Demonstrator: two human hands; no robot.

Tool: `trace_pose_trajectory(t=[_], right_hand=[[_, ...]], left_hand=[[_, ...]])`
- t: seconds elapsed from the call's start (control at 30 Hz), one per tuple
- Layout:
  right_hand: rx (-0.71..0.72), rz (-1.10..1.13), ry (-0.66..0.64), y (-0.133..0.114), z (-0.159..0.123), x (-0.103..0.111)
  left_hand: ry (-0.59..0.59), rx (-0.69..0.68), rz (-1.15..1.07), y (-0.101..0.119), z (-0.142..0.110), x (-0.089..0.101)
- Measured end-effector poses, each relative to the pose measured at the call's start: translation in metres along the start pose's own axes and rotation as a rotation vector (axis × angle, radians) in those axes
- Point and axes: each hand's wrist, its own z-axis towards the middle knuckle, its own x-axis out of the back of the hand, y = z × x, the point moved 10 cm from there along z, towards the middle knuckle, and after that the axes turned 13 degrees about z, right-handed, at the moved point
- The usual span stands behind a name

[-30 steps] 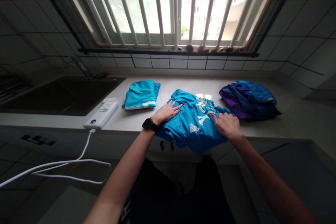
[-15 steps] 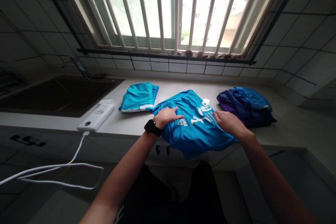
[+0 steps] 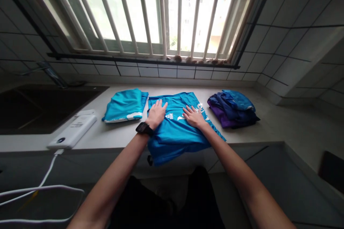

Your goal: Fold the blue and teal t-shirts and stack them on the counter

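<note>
We have a blue shirt (image 3: 174,141) spread on the white counter (image 3: 120,136), its near part drooping over the front edge. A small white triangular logo (image 3: 170,116) sits between our hands, its letters too small to read; larger white lettering (image 3: 200,107) is partly hidden under our right hand (image 3: 194,117) and we cannot make it out. The shirt's far edge runs roughly along the counter and one tapering corner points to our near right; folds and overhang keep us from telling its long axis. Half a second ago that far edge slanted, our right hand pinched the cloth and our left hand (image 3: 156,114) had thumb and forefinger spread; now both hands lie flat, fingers extended, clenching nothing. We wear a black watch (image 3: 144,128) on the left wrist. Just left of the shirt lies a folded turquoise garment (image 3: 123,103); to the right, apart, a blue and purple pile of clothes (image 3: 231,111). Farther left are a white power bank (image 3: 73,128), its print illegible, with a white cable (image 3: 48,171), and a dark sink (image 3: 40,111).
</note>
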Motion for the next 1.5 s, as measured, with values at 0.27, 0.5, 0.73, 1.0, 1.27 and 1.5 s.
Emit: trace_pose_trajectory(t=[0.27, 0.5, 0.73, 1.0, 1.27, 1.5], right_hand=[[-0.134, 0.039, 0.075, -0.004, 0.005, 0.0], [-0.102, -0.007, -0.042, -0.015, -0.001, 0.003], [0.151, -0.119, -0.053, 0.002, -0.041, 0.001], [0.485, 0.113, 0.186, -0.027, -0.097, 0.027], [0.55, 0.217, 0.204, -0.063, -0.135, 0.004], [0.598, 0.372, 0.472, -0.075, -0.145, 0.025]], left_hand=[[-0.148, -0.024, -0.129, 0.052, -0.074, -0.031], [-0.181, -0.108, -0.095, 0.02, -0.044, -0.031], [-0.112, -0.32, -0.116, 0.02, -0.074, -0.018], [0.229, -0.463, -0.387, 0.021, -0.15, 0.006], [0.376, -0.273, -0.188, -0.018, -0.133, 0.0], [0.702, -0.115, -0.108, -0.036, -0.156, 0.037]])
